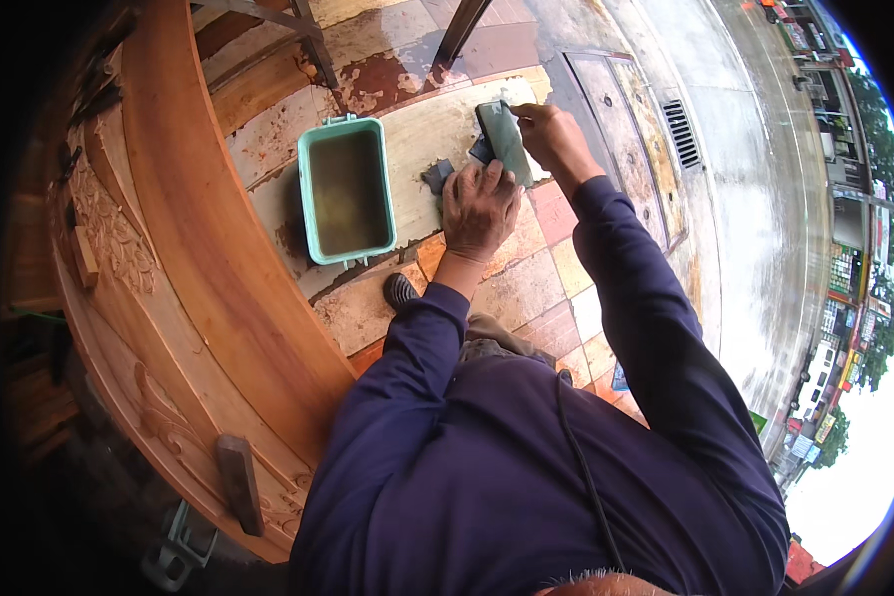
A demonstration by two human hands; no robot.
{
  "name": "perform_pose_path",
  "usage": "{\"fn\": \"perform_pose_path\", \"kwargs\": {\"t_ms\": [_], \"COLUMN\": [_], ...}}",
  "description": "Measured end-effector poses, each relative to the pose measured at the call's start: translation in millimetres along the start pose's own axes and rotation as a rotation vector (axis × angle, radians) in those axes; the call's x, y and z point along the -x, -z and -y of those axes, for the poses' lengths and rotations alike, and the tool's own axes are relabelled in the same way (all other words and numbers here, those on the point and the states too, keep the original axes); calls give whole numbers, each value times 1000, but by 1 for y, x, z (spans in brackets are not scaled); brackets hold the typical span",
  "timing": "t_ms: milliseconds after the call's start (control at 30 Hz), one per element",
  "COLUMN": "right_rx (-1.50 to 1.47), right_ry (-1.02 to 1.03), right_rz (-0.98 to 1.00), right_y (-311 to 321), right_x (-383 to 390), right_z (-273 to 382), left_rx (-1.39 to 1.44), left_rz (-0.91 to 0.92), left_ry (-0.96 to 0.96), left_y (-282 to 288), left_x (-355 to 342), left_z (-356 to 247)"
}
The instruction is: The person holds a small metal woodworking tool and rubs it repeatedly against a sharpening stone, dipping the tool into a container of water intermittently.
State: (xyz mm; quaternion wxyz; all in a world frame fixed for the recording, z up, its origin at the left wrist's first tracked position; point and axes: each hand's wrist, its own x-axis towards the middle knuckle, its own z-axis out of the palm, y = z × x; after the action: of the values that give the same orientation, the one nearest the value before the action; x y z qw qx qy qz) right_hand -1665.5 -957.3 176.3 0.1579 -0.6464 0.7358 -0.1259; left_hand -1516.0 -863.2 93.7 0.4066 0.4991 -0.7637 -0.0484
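While the long grey block (508, 144) runs from the bent-fingered left hand (478, 216) toward the curled right hand (556, 141), I can't tell either's grip.

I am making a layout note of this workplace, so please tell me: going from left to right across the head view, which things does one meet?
Carved wooden panel → teal plastic basin → left hand → right hand → drain grate. The flat grey-green block overlaps both hands here, so I leave it out.
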Motion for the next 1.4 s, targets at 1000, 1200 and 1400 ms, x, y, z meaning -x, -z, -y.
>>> {"fn": "perform_pose_path", "kwargs": {"t_ms": [1000,1200,1400], "right_rx": [31,-1,59], "right_ry": [144,104,109], "right_rz": [-4,-63,-47], "right_y": [-9,2,-18], "right_x": [42,3,32], "right_z": [-1,-9,-2], "left_rx": [-29,-1,-44], "left_rz": [-20,-25,-41], "left_ry": [18,-5,29], "left_y": [3,-2,1], "left_x": [2,-3,-1], "left_z": [7,-3,12]}}
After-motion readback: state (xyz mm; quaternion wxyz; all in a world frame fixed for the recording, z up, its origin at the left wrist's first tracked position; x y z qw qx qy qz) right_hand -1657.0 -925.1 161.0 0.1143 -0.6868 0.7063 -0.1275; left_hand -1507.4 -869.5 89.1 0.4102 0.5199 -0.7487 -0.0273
